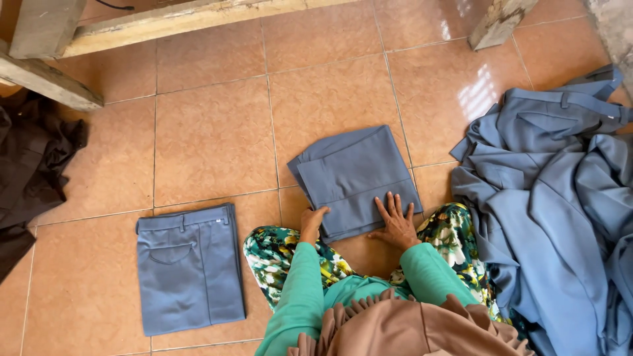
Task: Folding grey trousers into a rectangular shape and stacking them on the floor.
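Note:
A half-folded pair of grey-blue trousers (353, 175) lies on the tiled floor just ahead of my knees. My right hand (395, 221) rests flat on its near edge, fingers spread. My left hand (311, 223) is curled at the garment's near left corner, gripping the cloth edge. Both arms are in green sleeves, and a flowered skirt covers my legs.
A neatly folded pair of grey-blue trousers (190, 267) lies to the left. A loose heap of the same grey-blue garments (560, 198) fills the right side. Dark cloth (30, 165) lies at the far left. Wooden beams (132, 26) and a post (498, 23) cross the top.

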